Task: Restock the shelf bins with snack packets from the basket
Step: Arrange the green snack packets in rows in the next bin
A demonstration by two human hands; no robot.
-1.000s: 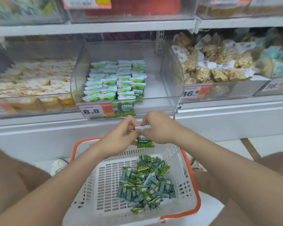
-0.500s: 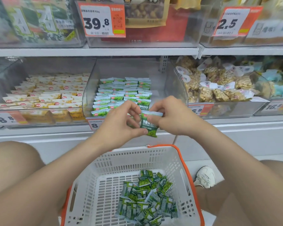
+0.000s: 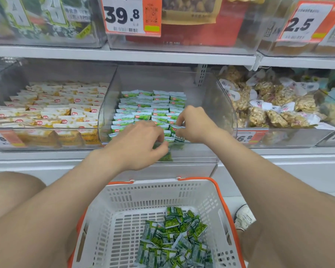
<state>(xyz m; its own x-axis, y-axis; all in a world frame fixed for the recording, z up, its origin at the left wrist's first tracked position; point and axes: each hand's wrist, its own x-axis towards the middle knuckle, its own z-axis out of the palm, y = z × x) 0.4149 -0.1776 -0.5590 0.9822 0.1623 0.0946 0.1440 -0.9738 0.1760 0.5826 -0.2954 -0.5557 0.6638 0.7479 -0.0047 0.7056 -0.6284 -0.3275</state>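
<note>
**Stock entry: green snack packet at the middle shelf bin**

**Hands.** The right hand reaches over the front edge of the middle bin. Its fingers are curled and its fingertips pinch the top edge of one green packet. The left hand is just beside it, knuckles up and fingers bent, with its fingertips closed on the left side of the same packet. The two hands are close together but do not touch.

**Item held.** The green packet is small and dark green, with a pale sealed top and white print. It hangs upright at the front right of the middle bin, and its lower part shows through the clear front wall.

**Containers.**
- Middle bin, clear plastic: holds shelved rows of matching green-and-white packets, overlapped in neat columns on its left side.
- Left bin: holds yellow-and-white packets laid in rows.
- Right bin: holds clear bags of pale brown pieces, heaped loosely.
- Basket, white slotted plastic with an orange rim: sits below the shelf between the person's knees. It holds a pile of loose packets of the same green kind at its near right.

**Labels.** A price tag reading 39.8 is fixed to the upper bin.
</note>
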